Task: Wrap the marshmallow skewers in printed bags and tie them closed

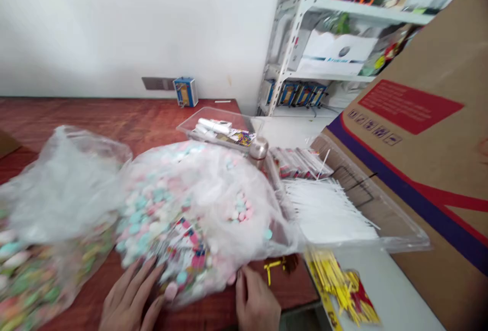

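Note:
A large clear plastic bag [224,183] lies spread on the table, full of pink, pale blue and white rounded sweets [143,209]. Several small printed packets [186,242] rest on the sweets near the bag's front. My left hand [133,295] is open, its fingers stretched towards the packets at the bag's front left edge. My right hand [255,298] is closed at the front right edge, thumb and forefinger pinching what looks like the bag's plastic; its other fingers are curled under and partly hidden. A loose pink sweet [171,291] is beside my left thumb.
Another plastic bag [68,188] with coloured sweets stands left. To the right, a clear tray [404,234] holds white sticks, and yellow twist ties [335,285] lie below it. A metal bottle [258,150], a second tray [190,120] and a large cardboard box [430,168] surround the bag.

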Motion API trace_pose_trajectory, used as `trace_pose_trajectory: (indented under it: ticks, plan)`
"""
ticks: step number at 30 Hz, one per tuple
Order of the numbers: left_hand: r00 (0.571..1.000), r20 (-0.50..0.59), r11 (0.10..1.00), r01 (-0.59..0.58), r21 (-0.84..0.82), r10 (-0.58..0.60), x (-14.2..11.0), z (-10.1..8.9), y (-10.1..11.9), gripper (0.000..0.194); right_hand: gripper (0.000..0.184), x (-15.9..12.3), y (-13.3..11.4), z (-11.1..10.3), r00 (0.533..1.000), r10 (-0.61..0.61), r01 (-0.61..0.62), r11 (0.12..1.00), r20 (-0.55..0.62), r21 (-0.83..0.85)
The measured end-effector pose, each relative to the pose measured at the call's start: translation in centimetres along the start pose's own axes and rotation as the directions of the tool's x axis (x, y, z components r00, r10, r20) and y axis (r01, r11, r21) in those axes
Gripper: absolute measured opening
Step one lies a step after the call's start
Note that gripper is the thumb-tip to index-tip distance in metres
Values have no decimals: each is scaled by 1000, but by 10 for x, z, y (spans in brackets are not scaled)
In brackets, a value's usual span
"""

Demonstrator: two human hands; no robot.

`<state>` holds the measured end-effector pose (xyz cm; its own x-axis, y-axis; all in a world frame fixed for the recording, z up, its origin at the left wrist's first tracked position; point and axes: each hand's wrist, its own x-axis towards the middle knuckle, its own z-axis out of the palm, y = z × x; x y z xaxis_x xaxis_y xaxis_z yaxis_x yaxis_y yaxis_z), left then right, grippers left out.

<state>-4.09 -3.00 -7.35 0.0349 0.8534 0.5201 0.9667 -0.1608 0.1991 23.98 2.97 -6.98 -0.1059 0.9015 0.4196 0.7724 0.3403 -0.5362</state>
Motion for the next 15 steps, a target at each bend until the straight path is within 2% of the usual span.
trace_pose_trajectory:
  ticks: [1,3,6,9,11,15]
  plan:
    - [1000,25,1000,-5,19,4,-2,-3,1,66,24,-3,1,2,1000,13,-13,1000,-24,-20]
    - [999,51,1000,7,26,-9,-3,-11,6,55,27,-5,3,3,998,57,-57,998,5,6]
    - [998,61,1000,1,9,-2,0,-23,16,42,30,-1,7,-5,981,185,-192,963,57,186]
    - [996,75,998,-53,-32,56,4,-33,22,33,33,6,10,-22,938,338,-346,882,83,321]
    - [987,93,988,-127,-83,134,8,-37,24,29,33,9,12,-34,930,353,-366,888,100,276]
    - [940,134,940,-287,-185,313,19,-30,35,28,31,9,17,-53,957,279,-282,959,82,29]
